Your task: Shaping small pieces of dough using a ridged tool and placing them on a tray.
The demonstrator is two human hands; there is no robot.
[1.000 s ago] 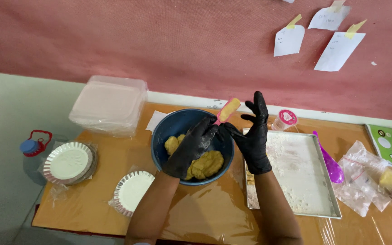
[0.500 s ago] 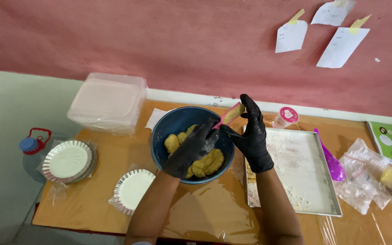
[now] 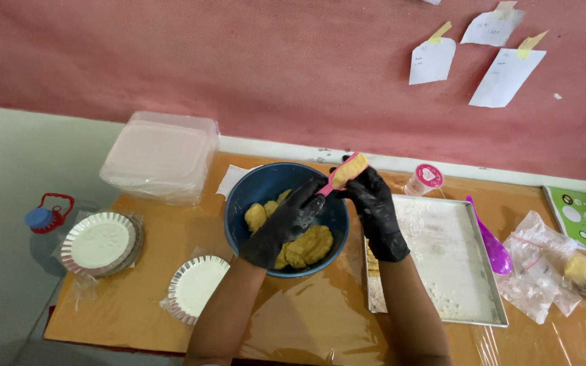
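A blue bowl (image 3: 256, 193) holding lumps of yellow dough (image 3: 310, 245) stands mid-table. My left hand (image 3: 283, 225), in a black glove, reaches into the bowl with its fingertips at the lower end of a pink spatula (image 3: 344, 173). My right hand (image 3: 374, 207), also gloved in black, grips the spatula at the bowl's far right rim. The spatula tilts up to the right and its blade is coated with yellow dough.
A floured metal tray (image 3: 442, 261) lies right of the bowl, with a purple spoon (image 3: 490, 240) and plastic bags (image 3: 554, 271) beyond. Foil pie tins (image 3: 100, 244) (image 3: 194, 288) sit left, a stack of clear containers (image 3: 157, 156) behind them, a small cup (image 3: 423, 179) at the back.
My right hand has closed from spread fingers onto the spatula and dropped toward the bowl's rim. My left hand has shifted up to the spatula's lower end.
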